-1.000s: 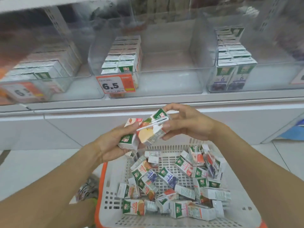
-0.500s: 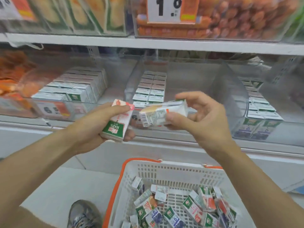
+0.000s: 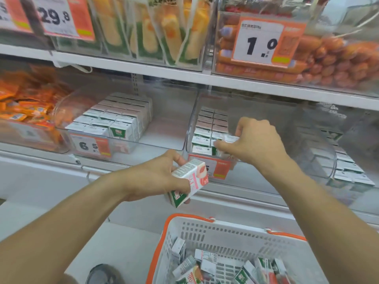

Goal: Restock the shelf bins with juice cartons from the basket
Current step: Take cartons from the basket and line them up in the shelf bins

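While stocking proceeds:
Right hand (image 3: 254, 144): pinches a small white juice carton (image 3: 226, 140) into the clear plastic middle bin (image 3: 189, 128), extending its rows.
Left hand (image 3: 162, 177): grips a pink-and-green carton (image 3: 189, 181) below, queued.
White orange-rimmed basket (image 3: 205, 228): holds remaining cartons.

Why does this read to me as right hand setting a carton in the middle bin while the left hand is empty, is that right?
Not quite: the left hand is not empty. The head view shows it gripping a pink and white carton below the shelf edge. The right hand is indeed setting a carton in the middle bin.
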`<state>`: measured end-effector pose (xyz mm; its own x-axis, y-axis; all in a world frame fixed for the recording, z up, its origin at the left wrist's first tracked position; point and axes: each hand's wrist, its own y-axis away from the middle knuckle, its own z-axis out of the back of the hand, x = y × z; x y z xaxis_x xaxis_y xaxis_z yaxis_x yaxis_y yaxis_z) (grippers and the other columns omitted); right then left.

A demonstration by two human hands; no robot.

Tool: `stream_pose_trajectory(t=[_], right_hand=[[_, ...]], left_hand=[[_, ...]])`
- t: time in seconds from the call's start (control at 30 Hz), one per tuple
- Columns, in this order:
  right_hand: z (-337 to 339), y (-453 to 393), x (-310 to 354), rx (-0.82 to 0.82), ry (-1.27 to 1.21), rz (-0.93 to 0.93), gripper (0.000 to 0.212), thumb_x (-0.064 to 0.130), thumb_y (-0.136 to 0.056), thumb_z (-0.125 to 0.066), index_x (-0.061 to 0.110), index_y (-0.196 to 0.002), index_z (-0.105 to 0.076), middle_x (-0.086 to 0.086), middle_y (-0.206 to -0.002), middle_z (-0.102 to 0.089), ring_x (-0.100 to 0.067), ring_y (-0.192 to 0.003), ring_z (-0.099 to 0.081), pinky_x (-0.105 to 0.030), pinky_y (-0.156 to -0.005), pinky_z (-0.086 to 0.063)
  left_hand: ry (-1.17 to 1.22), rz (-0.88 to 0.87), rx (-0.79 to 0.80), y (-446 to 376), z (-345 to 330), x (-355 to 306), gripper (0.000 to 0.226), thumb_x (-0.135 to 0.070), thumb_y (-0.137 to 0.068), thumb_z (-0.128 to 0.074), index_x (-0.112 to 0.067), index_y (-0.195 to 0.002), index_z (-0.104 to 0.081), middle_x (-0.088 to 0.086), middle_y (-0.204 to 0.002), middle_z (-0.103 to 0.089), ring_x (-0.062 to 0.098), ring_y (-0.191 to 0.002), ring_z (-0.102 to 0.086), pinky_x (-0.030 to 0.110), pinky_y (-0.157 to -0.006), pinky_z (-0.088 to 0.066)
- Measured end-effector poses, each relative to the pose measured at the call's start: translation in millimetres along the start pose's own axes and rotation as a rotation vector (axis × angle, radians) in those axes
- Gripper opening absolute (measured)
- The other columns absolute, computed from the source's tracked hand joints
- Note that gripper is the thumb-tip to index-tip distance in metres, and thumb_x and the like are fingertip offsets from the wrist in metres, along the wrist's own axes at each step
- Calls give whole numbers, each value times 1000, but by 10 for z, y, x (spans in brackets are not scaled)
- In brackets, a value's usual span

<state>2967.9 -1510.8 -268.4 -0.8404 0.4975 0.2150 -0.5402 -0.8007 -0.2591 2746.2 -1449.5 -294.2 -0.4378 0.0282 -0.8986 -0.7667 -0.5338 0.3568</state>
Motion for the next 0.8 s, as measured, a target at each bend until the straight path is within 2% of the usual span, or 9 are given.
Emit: stream_pose_trajectory(t=[0.13, 0.23, 0.3, 0.4, 0.5, 0.57, 0.63, 0.7, 0.8], right_hand=[[-164, 8, 52, 149, -79, 16, 62, 72, -69, -70, 11, -82, -65, -4, -73, -66, -25, -78, -59, -34, -63, -49], [-229, 47, -48, 216, -140, 100, 38, 55, -89, -60, 18, -85, -69, -2, -78, -69, -24, -84, -61, -33, -69, -49], [-213, 65, -163, 224, -95, 188, 25, 39, -96, -53, 22, -94, -71, -3, -90, -74, -29, -93, -64, -37, -78, -53], [-146, 102, -287, 121, 20, 254, 22, 30, -97, -48, 27, -110, -66, -2, -104, -73, -32, -97, -65, -42, -83, -54], [-32, 210, -254, 12, -160, 389, 21, 20, -93, -57, 27, -111, -65, 10, -99, -69, -14, -89, -65, -34, -80, -53], [48, 349, -117, 150, -403, 465, 29, 11, -88, -64, 29, -111, -66, 16, -98, -68, -5, -84, -65, -23, -75, -52], [58, 467, 28, 375, -575, 503, 41, 10, -84, -71, 36, -115, -63, 13, -103, -67, -8, -84, -66, -21, -72, -53], [1, 518, 140, 524, -630, 524, 53, 22, -79, -81, 41, -123, -57, 12, -107, -63, -11, -83, -68, -23, -69, -54], [-94, 525, 269, 607, -642, 532, 59, 33, -74, -86, 43, -124, -56, 11, -102, -61, -12, -78, -70, -24, -67, -53]], left_hand=[[0, -8, -62, 4, 46, 37, 36, -4, -82, -74, -15, -110, -55, 11, -104, -70, 17, -76, -72, 23, -60, -53], [-54, -66, -80, 22, 140, 93, 31, -11, -80, -80, -16, -107, -67, 6, -97, -73, 12, -76, -68, 23, -65, -53], [-80, -95, -80, 47, 192, 115, 33, -15, -79, -80, -14, -109, -68, 5, -92, -75, 15, -76, -70, 26, -64, -54], [-58, -111, -157, 39, 216, 135, 38, -15, -77, -81, -7, -109, -62, 9, -84, -76, 18, -67, -70, 24, -55, -51], [-21, -122, -165, 43, 214, 136, 36, -17, -78, -81, -4, -102, -58, 12, -78, -75, 21, -63, -67, 23, -50, -46], [-10, -136, -95, 69, 199, 138, 34, -20, -80, -79, -5, -99, -56, 13, -80, -75, 24, -66, -65, 25, -51, -45], [-12, -144, -14, 95, 166, 143, 33, -22, -82, -78, -6, -100, -55, 13, -79, -73, 24, -66, -61, 26, -52, -45], [-38, -142, 44, 105, 151, 161, 39, -27, -82, -78, -7, -104, -52, 11, -78, -71, 24, -63, -57, 27, -52, -44], [-52, -118, 42, 124, 229, 208, 46, -35, -77, -81, -18, -106, -50, 11, -74, -61, 20, -58, -49, 26, -51, -39]])
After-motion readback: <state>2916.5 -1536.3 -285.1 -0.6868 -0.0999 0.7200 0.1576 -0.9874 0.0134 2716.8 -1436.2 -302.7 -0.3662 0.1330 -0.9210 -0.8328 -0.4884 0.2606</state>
